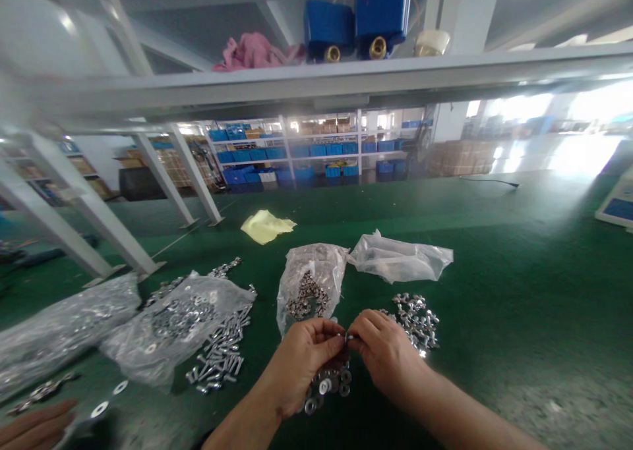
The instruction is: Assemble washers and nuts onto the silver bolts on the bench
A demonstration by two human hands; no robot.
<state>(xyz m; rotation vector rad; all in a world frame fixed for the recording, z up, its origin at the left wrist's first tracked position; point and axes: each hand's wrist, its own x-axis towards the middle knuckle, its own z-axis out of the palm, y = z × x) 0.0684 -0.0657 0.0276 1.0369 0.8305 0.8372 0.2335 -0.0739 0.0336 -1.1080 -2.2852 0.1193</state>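
My left hand (pixel 299 364) and my right hand (pixel 383 348) meet fingertip to fingertip, both pinched on a small metal fastener (pixel 349 337). Fingers cover most of it, so its exact kind is hidden. Loose flat washers (pixel 325 386) lie on the bench just below, partly behind my left hand. Behind my hands, an opened clear plastic bag (pixel 316 255) holds many small nut-like metal parts (pixel 309 295). Beside my right hand is a pile of small shiny metal parts (pixel 418 318). Loose bolts (pixel 220 354) are heaped to the left of my left hand.
Bags of washers (pixel 188 311) and other hardware (pixel 69 325) lie left. Another person's hand (pixel 37 427) is at the lower left. A crumpled clear bag (pixel 400 259) and yellow paper (pixel 267 226) lie farther back. A shelf (pixel 297 84) with blue devices (pixel 380 15) crosses overhead.
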